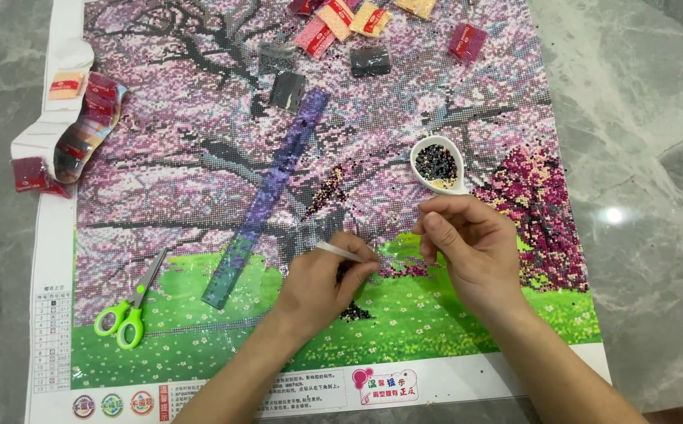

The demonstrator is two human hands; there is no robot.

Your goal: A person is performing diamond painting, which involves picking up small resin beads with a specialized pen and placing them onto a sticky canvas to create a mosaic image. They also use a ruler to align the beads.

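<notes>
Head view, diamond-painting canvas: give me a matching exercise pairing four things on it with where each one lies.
Things:
1. scissors
2. ruler
3. white tray
4. pen tool

Places:
A. beside the dark pink tree, just above the right hand
B. held in the left hand
C. on the green grass at the canvas's lower left
D. lying diagonally across the tree trunk

Pairs: 1-C, 2-D, 3-A, 4-B

Small coloured bead packets (341, 23), canvas top
</notes>
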